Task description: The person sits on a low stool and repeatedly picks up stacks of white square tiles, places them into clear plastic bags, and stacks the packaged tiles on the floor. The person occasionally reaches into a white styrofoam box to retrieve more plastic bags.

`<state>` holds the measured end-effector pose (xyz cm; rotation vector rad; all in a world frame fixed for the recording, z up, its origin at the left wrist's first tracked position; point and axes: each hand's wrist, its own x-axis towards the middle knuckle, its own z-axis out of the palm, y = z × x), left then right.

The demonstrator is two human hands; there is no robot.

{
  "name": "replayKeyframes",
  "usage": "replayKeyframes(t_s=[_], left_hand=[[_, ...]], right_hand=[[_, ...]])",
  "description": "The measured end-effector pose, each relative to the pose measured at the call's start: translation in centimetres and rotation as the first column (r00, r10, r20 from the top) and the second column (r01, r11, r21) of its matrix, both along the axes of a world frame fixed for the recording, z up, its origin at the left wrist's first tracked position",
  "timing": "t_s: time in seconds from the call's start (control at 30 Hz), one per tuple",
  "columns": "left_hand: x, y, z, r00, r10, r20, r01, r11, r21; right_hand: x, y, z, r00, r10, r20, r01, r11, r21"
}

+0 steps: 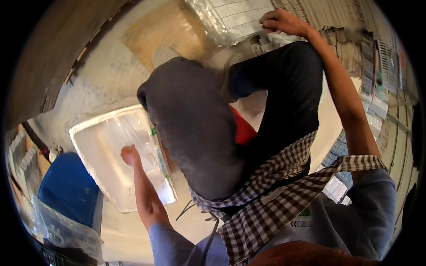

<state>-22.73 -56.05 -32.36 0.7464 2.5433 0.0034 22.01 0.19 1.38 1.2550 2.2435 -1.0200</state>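
Down at the left, the left hand [130,155] reaches into a shallow white tray [88,133] lined with clear plastic film [128,133]. Its fingers are curled in toward the palm and it rests on the film near the tray's middle; whether it pinches the film or only presses on it cannot be told from this angle. The tray lies flat on the pale floor [102,75], tilted in the view, with its near corner pointing toward the person.

Far off at the upper right, the right hand [282,22] stretches out at arm's length, fingers bent over the edge of a stack of pale flat cartons [262,43]. It touches them, though how firmly it holds them is not clear. Just left of that hand lies a shiny clear-wrapped bundle [230,17].

Between the two arms the person's bent knees fill the middle, one in grey cloth [191,124] and one in dark cloth [284,88], with a checked scarf [275,186] hanging below them. A red object [242,128] shows between the legs. At the near left stands a blue container [66,186], with a crumpled clear bag [62,228] just in front of it. More stacked flat cartons [350,44] line the far right side.
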Motion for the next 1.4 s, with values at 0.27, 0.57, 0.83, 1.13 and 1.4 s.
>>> replayKeyframes(t_s=[0.27, 0.57, 0.83, 1.13, 1.4], left_hand=[[0.8, -4.7, 6.6, 0.932, 0.130, 0.338, -0.192, 0.969, 0.158], [-1.7, -4.4, 23.1, 0.952, -0.062, -0.298, 0.163, 0.930, 0.328], [1.7, 7.7, 43.9, 0.938, -0.008, 0.347, -0.319, 0.377, 0.870], [5.9, 16.3, 55.5, 0.580, -0.661, 0.476, -0.383, 0.294, 0.875], [8.1, 22.1, 57.4, 0.287, -0.793, 0.537, -0.333, 0.443, 0.833]], right_hand=[[-0.2, 0.1, 0.8, 0.994, -0.029, -0.109, 0.027, 0.999, -0.020], [-1.6, 1.3, 1.0, 0.937, 0.043, -0.348, 0.064, 0.954, 0.292], [-4.8, -6.5, 7.8, 0.667, -0.080, -0.740, 0.280, 0.948, 0.150], [-11.4, -18.0, 16.6, 0.407, 0.404, -0.819, 0.023, 0.892, 0.451], [-12.0, -18.4, 19.5, 0.277, 0.069, -0.958, 0.088, 0.991, 0.097]])
